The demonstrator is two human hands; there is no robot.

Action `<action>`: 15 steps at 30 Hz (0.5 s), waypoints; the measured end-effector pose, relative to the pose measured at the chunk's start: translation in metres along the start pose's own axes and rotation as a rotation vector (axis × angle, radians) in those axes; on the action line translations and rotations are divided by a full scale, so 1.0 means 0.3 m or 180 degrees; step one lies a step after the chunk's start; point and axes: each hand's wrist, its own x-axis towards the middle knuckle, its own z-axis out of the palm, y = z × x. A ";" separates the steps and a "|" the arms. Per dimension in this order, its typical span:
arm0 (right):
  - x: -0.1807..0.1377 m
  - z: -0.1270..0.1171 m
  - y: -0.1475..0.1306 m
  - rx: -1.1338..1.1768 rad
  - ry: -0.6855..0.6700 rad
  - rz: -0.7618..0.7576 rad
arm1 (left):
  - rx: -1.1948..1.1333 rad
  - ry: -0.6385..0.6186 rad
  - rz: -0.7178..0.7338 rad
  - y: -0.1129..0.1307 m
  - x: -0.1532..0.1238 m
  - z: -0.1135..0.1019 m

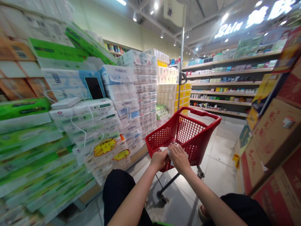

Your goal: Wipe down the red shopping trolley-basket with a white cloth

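My left hand (159, 159) is closed at the near end of a red plastic shopping cart (199, 125), with crumpled white tissue (164, 148) showing just past its fingers. Close beside it, my right hand (179, 157) presses down with its fingers together. More of the white material shows under that palm and along its edge. Both hands are at the cart's near rim, which they partly hide. Whether my left hand also grips the rim itself cannot be made out. The cart's basket has lattice walls, and its handle is at the far upper right.
Stacked tissue packs (122, 103) rise along the left, with a phone (94, 88) and a white cable on them. Cardboard boxes (274, 135) line the right side. A metal pole (182, 62) stands behind the cart. Stocked shelves (221, 83) fill the back.
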 end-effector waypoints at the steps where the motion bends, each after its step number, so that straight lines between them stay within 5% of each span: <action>1: -0.004 -0.003 -0.015 0.0042 -0.0019 -0.0092 | -0.0008 0.0014 -0.0004 -0.003 -0.003 -0.001; 5: -0.010 -0.043 0.076 0.0038 -0.0214 -0.0455 | -0.0030 0.0021 -0.0058 -0.010 -0.013 0.000; 10: 0.001 -0.079 0.287 -0.0342 -0.0081 0.0066 | -0.0062 0.0055 -0.0138 -0.008 -0.012 0.008; 15: -0.005 -0.031 0.183 -0.0248 0.0177 0.0300 | -0.0082 0.0098 -0.0140 0.002 -0.008 0.006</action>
